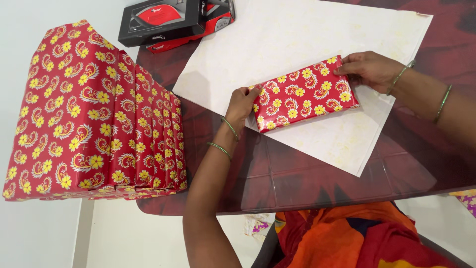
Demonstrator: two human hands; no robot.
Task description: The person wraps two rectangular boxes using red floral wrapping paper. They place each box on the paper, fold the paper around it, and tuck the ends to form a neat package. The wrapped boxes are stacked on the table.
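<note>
The left hand (243,104) grips the nine o'clock end of a flat rectangular box wrapped in red paper with yellow flowers (303,93); the right hand (369,68) pinches its two o'clock corner. The box lies tilted on a cream paper sheet (292,34) on the dark red bench (297,183).

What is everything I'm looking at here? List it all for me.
Wrapped box: one, red with yellow flowers, on the white sheet, held at both ends.
White sheet: one, pale with faint yellow print, spread on the table.
Wrapped boxes in a row: several, exact count unclear, same red floral paper, at the table's left edge.
Unwrapped boxes: two, black and red, stacked at the far edge.
Table: one, glossy dark red.
Bangles: green, on both wrists.
Left hand: on the box's near-left end.
Right hand: on its far-right end.
</note>
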